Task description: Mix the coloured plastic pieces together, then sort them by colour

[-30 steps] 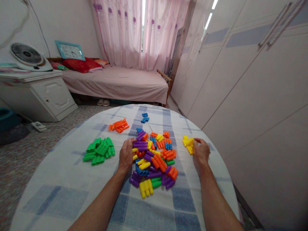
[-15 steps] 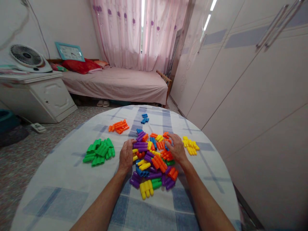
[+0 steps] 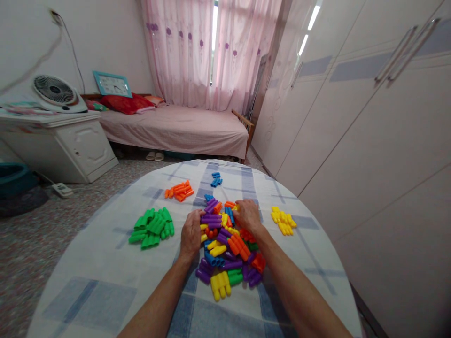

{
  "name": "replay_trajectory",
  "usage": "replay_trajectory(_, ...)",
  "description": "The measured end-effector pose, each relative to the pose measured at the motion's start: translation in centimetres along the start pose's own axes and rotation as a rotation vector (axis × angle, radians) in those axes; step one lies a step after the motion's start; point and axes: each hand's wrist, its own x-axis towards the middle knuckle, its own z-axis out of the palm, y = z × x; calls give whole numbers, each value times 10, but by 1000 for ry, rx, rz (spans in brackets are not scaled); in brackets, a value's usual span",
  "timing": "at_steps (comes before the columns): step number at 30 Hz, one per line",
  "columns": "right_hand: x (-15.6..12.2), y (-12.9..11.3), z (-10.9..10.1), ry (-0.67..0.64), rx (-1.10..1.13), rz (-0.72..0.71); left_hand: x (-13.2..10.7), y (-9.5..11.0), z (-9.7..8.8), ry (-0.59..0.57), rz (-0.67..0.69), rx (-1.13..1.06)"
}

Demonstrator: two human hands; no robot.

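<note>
A heap of mixed plastic toy building pieces, shaped like joined finger-like tubes, lies in the middle of the table. My left hand (image 3: 192, 232) rests at the heap's left edge, loosely curved, its fingertips beside a purple piece (image 3: 211, 219). Over the far right of the heap, my right hand (image 3: 248, 215) has its fingertips closed at a yellow piece (image 3: 236, 207), mostly hidden by the fingers. Near it lie a blue piece (image 3: 229, 216) and an orange piece (image 3: 238, 247). At the near edge sits a larger yellow piece (image 3: 221, 285).
Sorted by colour around the heap are green pieces (image 3: 153, 227), orange pieces (image 3: 179, 190), blue pieces (image 3: 216, 180) and yellow pieces (image 3: 283, 220). A checked cloth (image 3: 88, 300) covers the round table. Beyond stand a bed (image 3: 176, 124), a cabinet (image 3: 84, 150) and a wardrobe (image 3: 352, 155).
My right hand has moved left across the heap, from orange pieces to the yellow piece. My left hand stays at the left edge. The camera view has shifted slightly.
</note>
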Motion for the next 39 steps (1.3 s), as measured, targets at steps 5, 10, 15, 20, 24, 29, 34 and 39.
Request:
replay_trajectory(5, -12, 20, -12, 192, 51, 80, 1, 1, 0, 10, 12, -10)
replay_trajectory(10, -37, 73, -29, 335, -26, 244, 0, -3, 0, -1, 42, 5)
replay_trajectory(15, -58, 108, -23, 291, -127, 280, 0, 0, 1, 8, 19, 20)
replay_trajectory(20, -68, 107, -15, 319, -97, 257, 0, -1, 1, 16, 3, 7)
replay_trajectory(24, -72, 95, -13, 473, 70, 196, 1, -4, 1, 7, 33, 16)
replay_trajectory(29, -82, 70, -3, 539, 450, 187, 0, -5, 0, 2, 5, -5)
replay_trajectory(34, -88, 48, 14, 427, 642, 325, 0, -1, -1, 5, -25, -2)
replay_trajectory(39, -89, 49, 18, 349, 727, 302, -2, 2, -2, 64, 1, 35)
